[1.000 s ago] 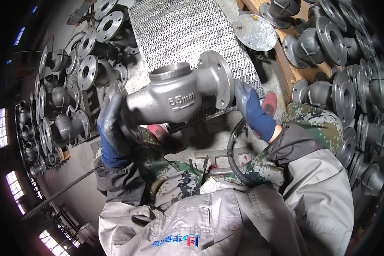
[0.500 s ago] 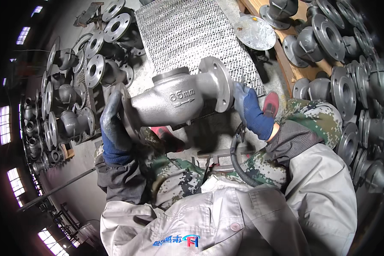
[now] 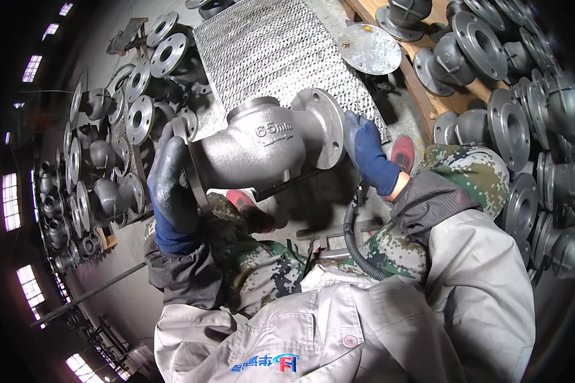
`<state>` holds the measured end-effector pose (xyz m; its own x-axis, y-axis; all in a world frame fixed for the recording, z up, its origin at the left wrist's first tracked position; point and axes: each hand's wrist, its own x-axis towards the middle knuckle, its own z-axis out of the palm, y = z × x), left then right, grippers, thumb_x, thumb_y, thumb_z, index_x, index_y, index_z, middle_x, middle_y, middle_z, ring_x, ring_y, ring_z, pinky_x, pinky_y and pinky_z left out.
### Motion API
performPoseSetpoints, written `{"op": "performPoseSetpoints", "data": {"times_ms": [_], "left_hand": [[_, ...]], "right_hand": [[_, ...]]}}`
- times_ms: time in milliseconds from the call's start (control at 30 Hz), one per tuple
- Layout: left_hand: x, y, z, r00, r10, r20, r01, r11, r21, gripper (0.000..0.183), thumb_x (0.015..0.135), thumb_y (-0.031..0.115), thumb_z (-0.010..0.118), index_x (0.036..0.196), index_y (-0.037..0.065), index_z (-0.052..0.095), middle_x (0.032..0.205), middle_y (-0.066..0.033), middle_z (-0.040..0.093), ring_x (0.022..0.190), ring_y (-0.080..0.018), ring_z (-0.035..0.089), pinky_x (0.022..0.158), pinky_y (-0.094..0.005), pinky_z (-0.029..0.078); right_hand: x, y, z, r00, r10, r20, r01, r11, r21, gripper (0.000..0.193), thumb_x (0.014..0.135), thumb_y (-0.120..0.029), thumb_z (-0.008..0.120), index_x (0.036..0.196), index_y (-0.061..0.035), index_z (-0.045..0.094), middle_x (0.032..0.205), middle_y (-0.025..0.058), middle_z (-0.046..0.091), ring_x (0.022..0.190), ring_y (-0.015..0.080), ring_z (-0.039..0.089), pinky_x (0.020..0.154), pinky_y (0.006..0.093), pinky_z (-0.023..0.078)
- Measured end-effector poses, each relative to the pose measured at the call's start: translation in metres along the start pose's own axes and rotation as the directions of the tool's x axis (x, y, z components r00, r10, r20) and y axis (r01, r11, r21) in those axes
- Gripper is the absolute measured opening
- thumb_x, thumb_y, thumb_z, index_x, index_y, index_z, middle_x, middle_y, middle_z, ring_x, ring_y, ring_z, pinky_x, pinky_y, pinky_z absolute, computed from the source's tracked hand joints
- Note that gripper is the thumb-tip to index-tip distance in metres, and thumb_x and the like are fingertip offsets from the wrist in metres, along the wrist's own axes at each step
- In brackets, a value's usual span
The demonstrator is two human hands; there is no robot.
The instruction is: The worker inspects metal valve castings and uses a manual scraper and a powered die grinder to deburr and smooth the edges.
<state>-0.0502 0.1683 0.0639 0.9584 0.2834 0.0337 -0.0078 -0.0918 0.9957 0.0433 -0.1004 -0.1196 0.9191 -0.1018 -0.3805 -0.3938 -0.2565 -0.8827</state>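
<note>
A grey cast-metal flanged valve body (image 3: pixel 249 150) is held up lengthwise in front of my lap, a round flange at each end. Raised lettering and an arrow mark its side, and a short round neck (image 3: pixel 254 106) rises from its top. My left hand (image 3: pixel 172 179), in a blue glove with a grey coated palm, presses on the left flange. Against the outer face of the right flange (image 3: pixel 329 131) lies my right hand (image 3: pixel 369 153), gloved alike. Some of its fingers are hidden behind the flange.
A textured metal mat (image 3: pixel 268 51) covers the work surface ahead, with a round metal plate (image 3: pixel 370 51) at its right. Similar flanged castings stand in rows at left (image 3: pixel 112 195) and on a wooden pallet (image 3: pixel 421 83) at right. A black ribbed hose (image 3: pixel 351 239) runs by my knee.
The valve body has turned slightly in my hands, its lettered side tipping upward a little. My right hand has shifted slightly left, and the view has moved a little.
</note>
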Motion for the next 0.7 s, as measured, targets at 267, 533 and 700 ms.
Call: {"op": "performPoseSetpoints", "data": {"times_ms": [267,533,700], "left_hand": [[0.015,-0.009,0.006,0.934,0.306,0.182,-0.353,0.728,0.588,0.050,0.091,0.018,0.056,0.137,0.003,0.043,0.143,-0.0242,0.036,0.129,-0.0316,0.041,0.105,-0.0348,0.032],[0.026,-0.007,-0.003,0.834,0.463,0.300,-0.518,0.471,0.714,0.019,0.087,0.002,0.053,0.105,-0.001,0.060,0.120,-0.0298,0.054,0.103,-0.0406,0.060,0.085,-0.0373,0.050],[0.031,-0.006,-0.011,0.945,0.288,0.156,-0.327,0.847,0.418,0.053,0.097,0.038,0.042,0.122,-0.008,0.050,0.123,-0.0208,0.053,0.114,-0.0266,0.053,0.098,-0.0361,0.040]], "right_hand": [[0.003,-0.033,-0.008,0.994,0.090,-0.057,-0.092,0.995,-0.036,0.053,0.090,-0.041,0.042,0.099,0.0073,0.063,0.091,0.0308,0.062,0.092,0.0434,0.060,0.081,0.0437,0.047],[-0.021,-0.035,-0.008,0.968,0.147,0.203,-0.219,0.892,0.395,0.031,0.095,-0.034,0.050,0.106,-0.0061,0.058,0.077,0.0017,0.057,0.065,0.0120,0.052,0.053,0.0268,0.044],[-0.019,-0.031,0.006,0.953,0.181,0.241,-0.280,0.830,0.482,0.053,0.093,-0.047,0.047,0.130,-0.0085,0.044,0.113,0.0051,0.054,0.097,0.0176,0.054,0.071,0.0319,0.050]]}}
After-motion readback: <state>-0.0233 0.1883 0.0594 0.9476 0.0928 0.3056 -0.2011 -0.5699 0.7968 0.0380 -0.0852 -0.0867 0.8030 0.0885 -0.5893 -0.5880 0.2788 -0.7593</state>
